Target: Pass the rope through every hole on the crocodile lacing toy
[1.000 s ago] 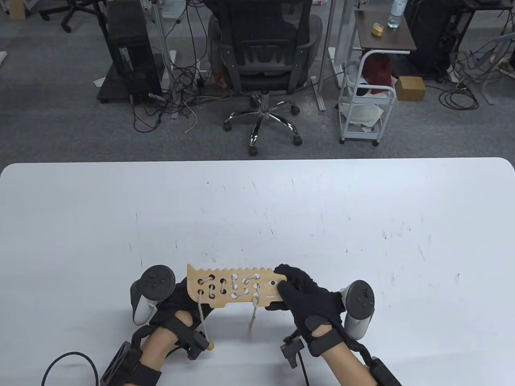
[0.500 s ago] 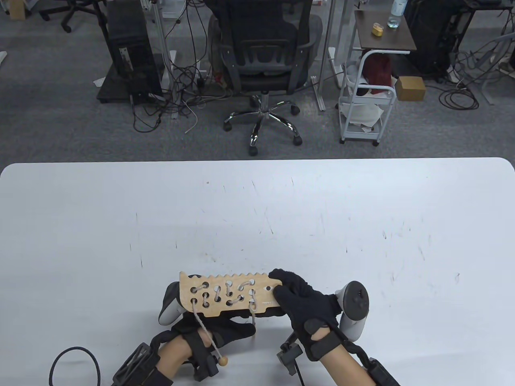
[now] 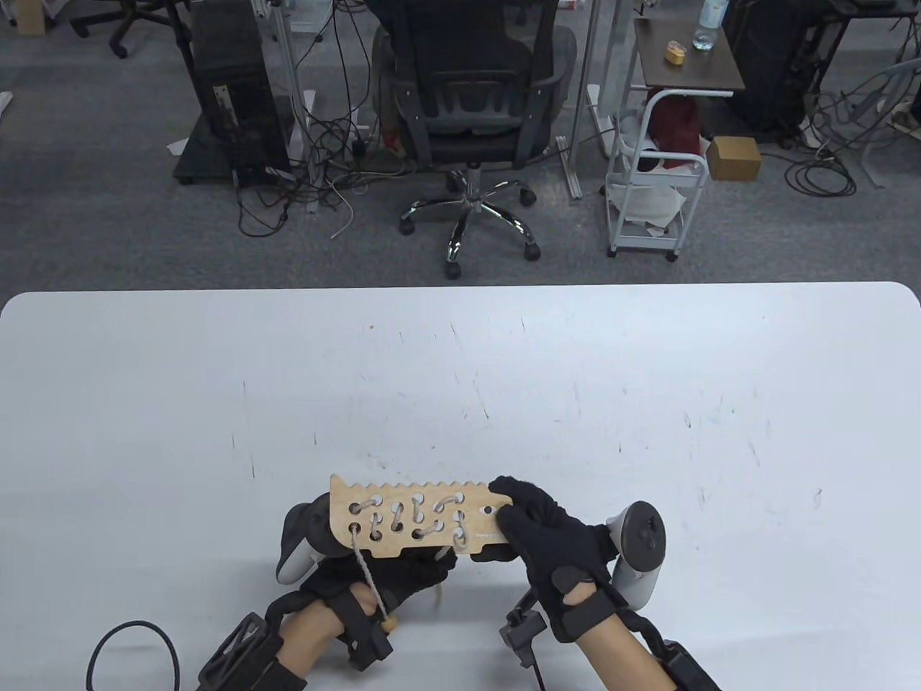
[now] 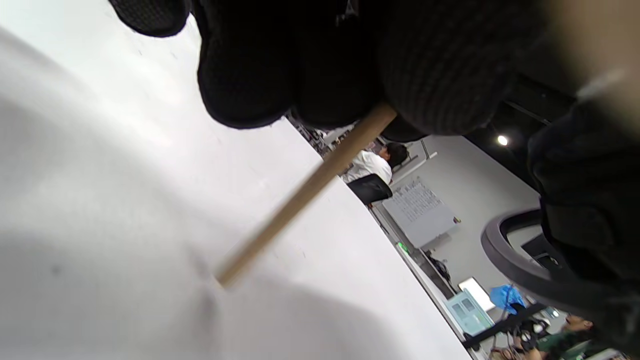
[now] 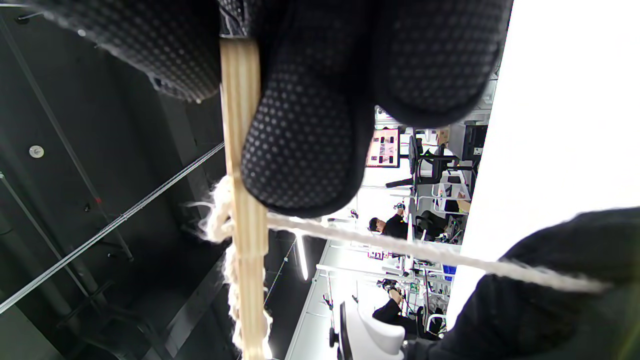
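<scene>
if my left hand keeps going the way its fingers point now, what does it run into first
Probably your right hand. The left hand reaches rightward under the crocodile board, and the right grips that board's right end; depth is unclear, so it might pass beneath.

Black-gloved right hand (image 3: 548,536) gripped the wooden crocodile lacing board (image 3: 417,523) at its end; black-gloved left hand (image 3: 385,579) lay beneath, pinching the wooden needle (image 4: 305,192).

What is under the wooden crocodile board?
The left hand lies below the board, pinching a wooden stick; rope hangs down. The board covers the fingertips and the lacing on its underside.
</scene>
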Demonstrator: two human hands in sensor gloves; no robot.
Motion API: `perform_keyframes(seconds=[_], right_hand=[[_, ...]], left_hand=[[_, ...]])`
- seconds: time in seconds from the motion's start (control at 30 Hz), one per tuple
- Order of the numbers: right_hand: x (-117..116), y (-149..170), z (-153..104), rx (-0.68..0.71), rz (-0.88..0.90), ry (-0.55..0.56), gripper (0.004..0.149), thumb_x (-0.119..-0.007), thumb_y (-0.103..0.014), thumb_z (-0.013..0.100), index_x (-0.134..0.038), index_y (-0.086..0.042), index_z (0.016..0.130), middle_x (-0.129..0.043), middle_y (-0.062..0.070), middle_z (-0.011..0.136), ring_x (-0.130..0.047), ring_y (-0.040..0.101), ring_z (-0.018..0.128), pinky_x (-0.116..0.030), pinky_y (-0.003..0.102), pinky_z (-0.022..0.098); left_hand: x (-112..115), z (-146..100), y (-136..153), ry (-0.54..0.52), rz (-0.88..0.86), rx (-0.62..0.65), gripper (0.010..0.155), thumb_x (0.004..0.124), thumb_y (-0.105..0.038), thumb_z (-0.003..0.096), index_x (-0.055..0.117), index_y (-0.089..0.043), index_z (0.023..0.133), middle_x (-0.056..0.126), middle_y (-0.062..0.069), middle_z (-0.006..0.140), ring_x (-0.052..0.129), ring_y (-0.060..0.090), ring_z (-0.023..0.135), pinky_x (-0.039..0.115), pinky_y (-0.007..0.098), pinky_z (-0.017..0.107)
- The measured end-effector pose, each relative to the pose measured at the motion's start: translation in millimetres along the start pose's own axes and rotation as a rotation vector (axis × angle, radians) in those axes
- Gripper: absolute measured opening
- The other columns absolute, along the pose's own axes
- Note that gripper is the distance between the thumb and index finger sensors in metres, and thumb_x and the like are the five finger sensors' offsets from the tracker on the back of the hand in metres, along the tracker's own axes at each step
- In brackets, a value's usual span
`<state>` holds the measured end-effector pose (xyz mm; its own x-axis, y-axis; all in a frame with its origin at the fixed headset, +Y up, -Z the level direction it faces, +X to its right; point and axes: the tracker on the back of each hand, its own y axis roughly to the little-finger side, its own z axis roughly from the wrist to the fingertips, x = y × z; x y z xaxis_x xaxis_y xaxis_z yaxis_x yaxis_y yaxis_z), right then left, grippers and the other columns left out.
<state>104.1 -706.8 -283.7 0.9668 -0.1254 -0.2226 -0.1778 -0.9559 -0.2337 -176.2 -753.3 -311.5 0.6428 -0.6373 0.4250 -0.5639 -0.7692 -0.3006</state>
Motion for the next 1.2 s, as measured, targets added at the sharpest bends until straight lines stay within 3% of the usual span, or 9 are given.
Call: perform_keyframes(seconds=[0.67,0.9,1.07,1.2], right_hand=[[24,8,7,-0.039,-0.006,0.089,0.05,-0.079,-0.039,0.05,-0.072,-0.009,0.09,-0.1,0.004,0.072,-0.11,0.015,0.041,-0.087,0.035,0.035],[29,11,9,-0.052,-0.026,0.107,0.05,-0.079,-0.039,0.049,-0.072,-0.009,0.09,-0.1,0.005,0.072,-0.11,0.015,0.041,-0.087,0.035,0.035],[31,13,10,-0.062,-0.034,0.115,0.05,-0.08,-0.039,0.049,-0.072,-0.009,0.089,-0.1,0.005,0.071,-0.11,0.015,0.04,-0.087,0.035,0.035],[32,16,11,-0.082,-0.043,0.119,0.05,-0.08,-0.038,0.049,-0.072,-0.009,0.089,-0.101,0.005,0.071,-0.11,0.015,0.04,-0.087,0.035,0.035]], left_hand=[[-41,-10,18,-0.203,0.203,-0.088,0.042,0.092,-0.042,0.0363,0.094,-0.032,0.077,0.099,-0.004,0.071,0.097,0.023,0.065,0.062,0.057,0.071],[-54,-14,28,-0.25,0.195,-0.121,0.042,0.092,-0.041,0.0364,0.094,-0.032,0.077,0.098,-0.004,0.072,0.096,0.024,0.066,0.061,0.057,0.072],[-54,-14,30,-0.24,0.195,-0.133,0.042,0.092,-0.041,0.0365,0.094,-0.032,0.077,0.098,-0.004,0.072,0.096,0.024,0.066,0.061,0.057,0.072],[-46,-11,31,-0.155,0.219,-0.147,0.043,0.092,-0.039,0.0374,0.093,-0.032,0.079,0.098,-0.003,0.074,0.096,0.024,0.067,0.061,0.057,0.072]])
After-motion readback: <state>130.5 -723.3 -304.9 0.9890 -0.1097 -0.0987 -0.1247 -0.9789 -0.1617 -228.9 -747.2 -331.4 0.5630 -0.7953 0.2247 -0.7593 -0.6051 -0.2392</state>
